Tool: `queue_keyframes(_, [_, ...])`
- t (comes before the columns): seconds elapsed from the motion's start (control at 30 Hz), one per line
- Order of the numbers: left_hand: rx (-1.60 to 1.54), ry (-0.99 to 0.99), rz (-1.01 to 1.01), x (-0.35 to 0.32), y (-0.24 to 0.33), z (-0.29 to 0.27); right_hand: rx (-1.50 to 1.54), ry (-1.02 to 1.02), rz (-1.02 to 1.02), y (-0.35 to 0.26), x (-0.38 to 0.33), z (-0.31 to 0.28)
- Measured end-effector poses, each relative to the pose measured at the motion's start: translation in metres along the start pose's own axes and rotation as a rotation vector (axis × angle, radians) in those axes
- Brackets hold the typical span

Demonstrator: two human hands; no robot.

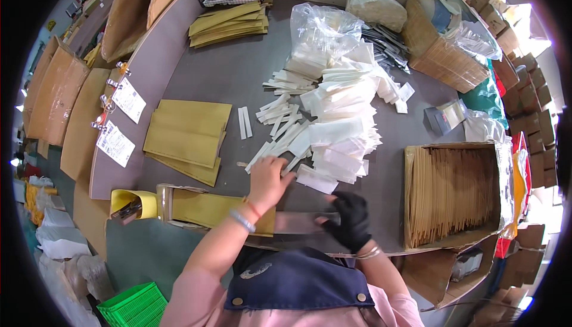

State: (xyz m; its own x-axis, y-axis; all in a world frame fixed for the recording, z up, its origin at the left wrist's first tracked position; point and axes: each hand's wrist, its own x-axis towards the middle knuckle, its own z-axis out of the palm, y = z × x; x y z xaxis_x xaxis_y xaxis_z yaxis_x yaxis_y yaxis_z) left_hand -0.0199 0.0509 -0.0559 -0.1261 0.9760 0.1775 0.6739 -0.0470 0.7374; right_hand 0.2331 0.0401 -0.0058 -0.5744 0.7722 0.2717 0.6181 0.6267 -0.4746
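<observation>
My left hand [269, 183], bare with a red cord and a bracelet at the wrist, reaches over the near edge of a loose heap of white paper slips [339, 133]. Its fingers are curved, with the thumb apart from them. My right hand [350, 218] wears a black fingerless glove. It is at the right end of a pale, flat strip [296, 223], smeared by motion; its grip is unclear. Under my left forearm, a yellow-brown padded envelope [205, 209] lies along the table's front edge, partly in a cardboard holder [164, 202].
More envelopes lie stacked at left [187, 133] and at back left [229, 24]. An open carton [411, 199] packed with brown envelopes stands at right. Back right holds a small box [444, 118] and a larger carton [450, 68]. A yellow container [140, 199] sits at front left.
</observation>
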Motion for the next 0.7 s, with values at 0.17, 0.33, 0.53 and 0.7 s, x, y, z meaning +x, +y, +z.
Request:
queue_keyframes(0.17, [0.358, -0.075, -0.048, 0.017, -0.015, -0.009, 0.042, 0.344, 0.786, 0.077, -0.063, -0.063])
queue_keyframes(0.33, [0.132, -0.067, -0.004, 0.009, 0.000, -0.029, -0.293, 0.539, 0.934, 0.177, -0.159, -0.119])
queue_keyframes(0.53, [0.061, -0.167, 0.285, 0.014, 0.024, 0.005, -0.407, 0.226, 1.054, 0.187, -0.155, -0.123])
queue_keyframes(0.7, [0.130, -0.234, 0.297, 0.016, 0.021, 0.012, -0.390, 0.099, 1.064, 0.192, -0.158, -0.127])
